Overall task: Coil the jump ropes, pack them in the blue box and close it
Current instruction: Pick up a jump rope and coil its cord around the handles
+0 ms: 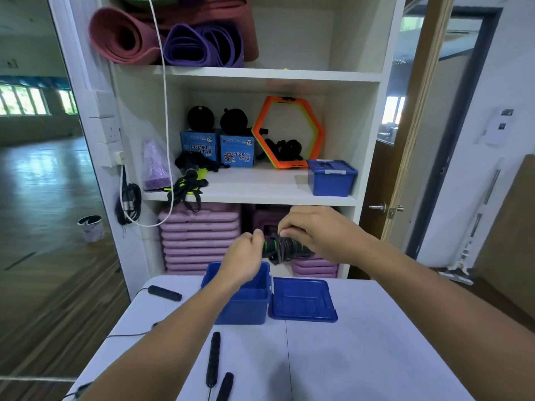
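Note:
I hold a black-and-green jump rope [285,247] above the open blue box [246,302] on the white table. My left hand [246,253] grips the left end of its handles. My right hand [312,230] pinches the black cord wound around the handles. The box's blue lid [302,299] lies flat just right of the box. Loose black rope handles lie on the table: one at the far left [165,293], two near the front [213,357] [225,386], with thin cords trailing off the left side.
A white shelf unit stands behind the table. It holds a second blue box [331,178], an orange hexagon ring [288,131], Lucky Star boxes [237,150] and tangled straps [188,183]. Pink step boards [199,235] fill the bottom shelf. A white cord [166,111] hangs at left.

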Motion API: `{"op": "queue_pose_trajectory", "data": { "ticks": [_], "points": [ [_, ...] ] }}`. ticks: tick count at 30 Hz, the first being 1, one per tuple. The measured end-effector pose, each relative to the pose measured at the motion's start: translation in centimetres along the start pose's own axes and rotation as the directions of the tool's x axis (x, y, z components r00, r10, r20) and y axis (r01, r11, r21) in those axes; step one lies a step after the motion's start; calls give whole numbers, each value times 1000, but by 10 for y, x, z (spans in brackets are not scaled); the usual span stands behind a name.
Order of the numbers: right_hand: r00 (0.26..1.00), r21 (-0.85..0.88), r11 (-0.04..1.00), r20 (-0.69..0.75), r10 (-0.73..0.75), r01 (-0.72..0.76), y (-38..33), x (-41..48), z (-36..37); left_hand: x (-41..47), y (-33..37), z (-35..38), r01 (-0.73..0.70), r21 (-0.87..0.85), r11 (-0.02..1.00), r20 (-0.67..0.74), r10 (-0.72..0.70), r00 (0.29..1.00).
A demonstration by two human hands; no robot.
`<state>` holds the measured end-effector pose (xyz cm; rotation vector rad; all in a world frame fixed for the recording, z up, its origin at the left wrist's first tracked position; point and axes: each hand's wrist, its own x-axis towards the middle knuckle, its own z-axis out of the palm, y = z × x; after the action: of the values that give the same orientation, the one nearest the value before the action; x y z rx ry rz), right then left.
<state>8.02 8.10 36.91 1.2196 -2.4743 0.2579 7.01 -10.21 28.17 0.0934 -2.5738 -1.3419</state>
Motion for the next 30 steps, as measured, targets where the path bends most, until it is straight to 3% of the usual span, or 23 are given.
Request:
{"op": "queue_pose_trajectory", "data": {
  "ticks": [8, 15, 20, 24, 27, 30],
  "points": [
    [989, 199, 973, -65, 133, -118, 25, 6, 3, -38, 9, 5, -269, -25, 963, 65, 270, 961],
    [946, 554, 767, 213, 246, -324, 29, 7, 16, -45, -4, -6, -459, -202, 865, 148, 490, 859],
    [916, 731, 554, 292, 273, -398, 20, -5, 39, -45, -17, -11, -348, -380, 857, 107, 415, 904],
    [893, 783, 435, 351, 283, -445, 12, -9, 48, -41, -22, -8, -191, -551, 812, 11, 236, 972],
    [889, 827, 372, 296, 350, -422, 5, -9, 60, -38, -23, -4, -130, -624, 770, -56, 122, 991],
    [862, 874, 309, 207, 462, -376, -3, -5, 72, -35, -24, -1, -67, -736, 673, -24, 73, 997]
  ]
}}
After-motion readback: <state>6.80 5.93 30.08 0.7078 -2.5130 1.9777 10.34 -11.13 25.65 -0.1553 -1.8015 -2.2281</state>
